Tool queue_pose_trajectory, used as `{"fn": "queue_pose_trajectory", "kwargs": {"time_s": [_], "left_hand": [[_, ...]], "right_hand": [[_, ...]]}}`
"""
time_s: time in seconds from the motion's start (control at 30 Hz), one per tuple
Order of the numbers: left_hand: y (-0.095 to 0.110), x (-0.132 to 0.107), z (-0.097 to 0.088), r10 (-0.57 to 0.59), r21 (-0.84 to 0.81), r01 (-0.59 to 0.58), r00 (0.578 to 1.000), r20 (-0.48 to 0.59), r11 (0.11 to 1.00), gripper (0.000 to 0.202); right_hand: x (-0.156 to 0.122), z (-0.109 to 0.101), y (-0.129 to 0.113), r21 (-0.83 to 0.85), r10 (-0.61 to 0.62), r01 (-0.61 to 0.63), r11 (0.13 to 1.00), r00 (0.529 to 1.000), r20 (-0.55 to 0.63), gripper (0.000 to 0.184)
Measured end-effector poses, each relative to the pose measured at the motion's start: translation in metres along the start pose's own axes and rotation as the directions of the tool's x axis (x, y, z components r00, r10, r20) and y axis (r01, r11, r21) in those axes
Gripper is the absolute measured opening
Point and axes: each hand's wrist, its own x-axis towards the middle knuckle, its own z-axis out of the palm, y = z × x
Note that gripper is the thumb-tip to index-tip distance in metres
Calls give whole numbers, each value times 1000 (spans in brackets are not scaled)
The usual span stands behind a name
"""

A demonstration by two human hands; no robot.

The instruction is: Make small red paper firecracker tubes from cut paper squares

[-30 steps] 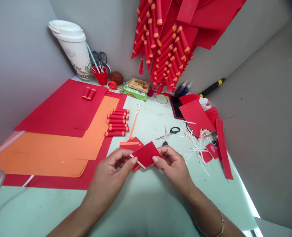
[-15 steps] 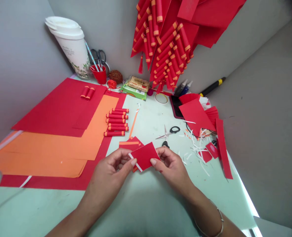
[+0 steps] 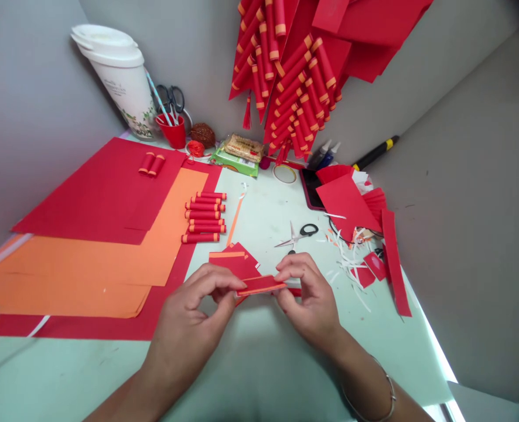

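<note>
- Here we go: L hand (image 3: 195,308) pinching one end of a small red paper piece (image 3: 263,285), thumb below, fingers on top.
- R hand (image 3: 310,302) on the other end, same sort of grip, thumb and fingertips closed on it.
- So the piece is up btwn both hands, front & centre, tipped nearly edge-on to us, orange along its near edge.
- Just behind it, partly hidden: a pile of red cards (image 3: 233,266) on the table (image 3: 259,369), orange strip across the top one.
- Sthg red shows by R hand too, mostly covered, can't tell what.
- Beyond the pile, a thin orange strip (image 3: 235,220); to its left, a stack of red rolls (image 3: 204,215) w/ orange ends.
- Over to the right, scissors (image 3: 295,237) lying w/ blades apart, then paper scraps (image 3: 351,258) in a messy heap.
- Far left: big orange sheets (image 3: 88,264), red sheet (image 3: 96,193) overlapping them, 2 rolls (image 3: 152,164) on that.
- Up top, a hanging bunch of rolls (image 3: 303,108), same red-&-orange look.
</note>
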Motion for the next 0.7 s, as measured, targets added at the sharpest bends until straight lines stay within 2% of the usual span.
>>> {"fn": "queue_pose_trajectory", "kwargs": {"time_s": [0.2,0.4,0.57,0.7], "left_hand": [[4,-2,0,55,56,-52,997,-45,997,17],[4,-1,-1,15,104,-2,992,-127,995,8],[0,2,-1,-71,54,74,996,-55,996,14],[-1,3,-1,-98,36,99,995,-21,994,9]], "right_hand": [[-3,-1,-4,-21,-92,92,996,995,29,30],[-1,-1,-4,22,-121,120,992,992,34,28],[-3,1,-2,70,-118,114,991,992,54,25],[-5,2,1,76,-99,94,993,992,73,24]]}}
